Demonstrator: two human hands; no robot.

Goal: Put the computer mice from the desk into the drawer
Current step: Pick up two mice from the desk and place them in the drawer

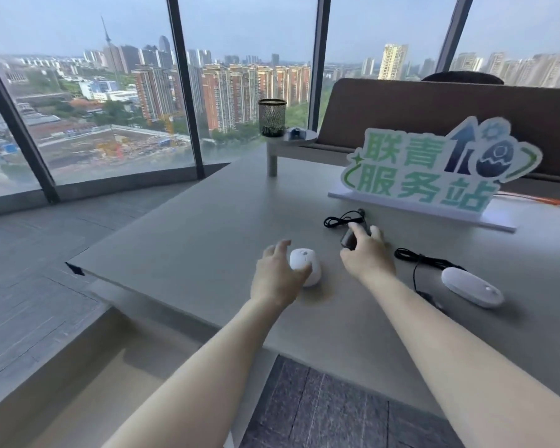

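Three mice lie on the grey desk (191,240). My left hand (277,276) curls around the left side of a round white mouse (306,265), thumb on its near side and fingers spread at its far side. My right hand (367,253) closes over a black wired mouse (348,239), whose coiled cable (340,218) trails behind it. A flat white wired mouse (471,286) rests alone to the right, its black cable (417,260) looped beside my right wrist. Below the desk's near left edge an open drawer (88,376) shows a pale inside.
A standing sign with green characters (434,169) occupies the desk behind the mice. A black mesh pen cup (272,118) sits on a raised shelf (291,147) at the back. A brown partition (450,108) runs along the right rear. Windows surround the corner.
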